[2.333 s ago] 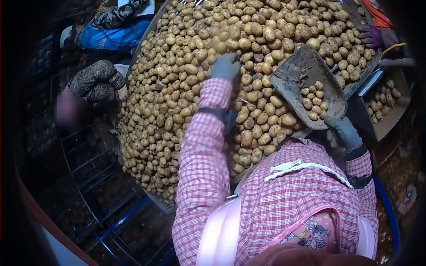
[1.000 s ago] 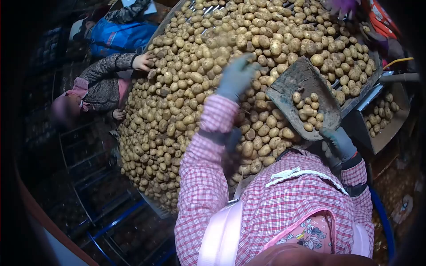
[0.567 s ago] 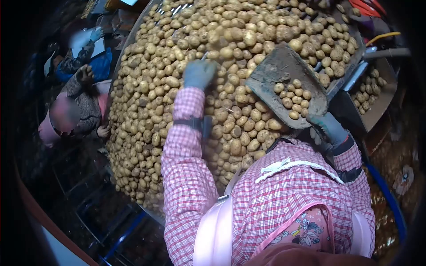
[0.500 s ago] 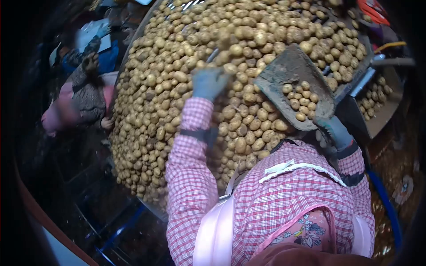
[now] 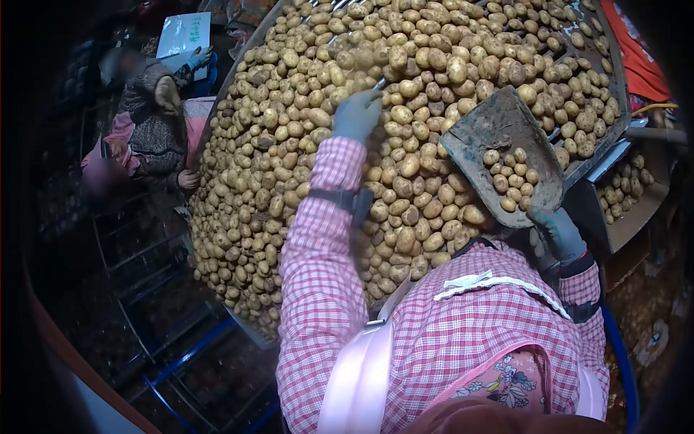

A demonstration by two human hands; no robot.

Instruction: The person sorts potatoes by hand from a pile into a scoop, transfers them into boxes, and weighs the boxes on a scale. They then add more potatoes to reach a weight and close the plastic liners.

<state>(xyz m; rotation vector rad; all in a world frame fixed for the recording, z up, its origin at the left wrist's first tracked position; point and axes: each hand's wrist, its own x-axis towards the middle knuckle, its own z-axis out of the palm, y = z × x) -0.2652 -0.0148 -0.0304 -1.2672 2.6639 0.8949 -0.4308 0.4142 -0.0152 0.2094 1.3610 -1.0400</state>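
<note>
My left hand [image 5: 358, 116], in a blue-grey glove, reaches over a wide heap of potatoes [image 5: 267, 159]. Its fingertips point away and down among them, so whether they grip a potato is hidden. Close to these fingers a short metal bar [image 5: 379, 84] shows between the potatoes. On the right, my right hand [image 5: 560, 235], also gloved, is closed at the near end of a dirty, flat scoop [image 5: 477, 134]. Several small potatoes [image 5: 515, 173] lie gathered in the scoop, which rests over the heap with its wide edge facing away.
A co-worker [image 5: 148, 123] is at the left edge of the heap, one hand [image 5: 189, 179] at the rim. A box [image 5: 636, 228] of potatoes stands at right, beside the sorting table's edge [image 5: 593, 155]. Near the co-worker lies a white sign [image 5: 184, 35]. A blue hose [image 5: 623, 369] runs lower right.
The view has shifted, so the heap sits lower and further right. My left hand has moved slightly over the potatoes. My right hand still holds the scoop with the small potatoes.
</note>
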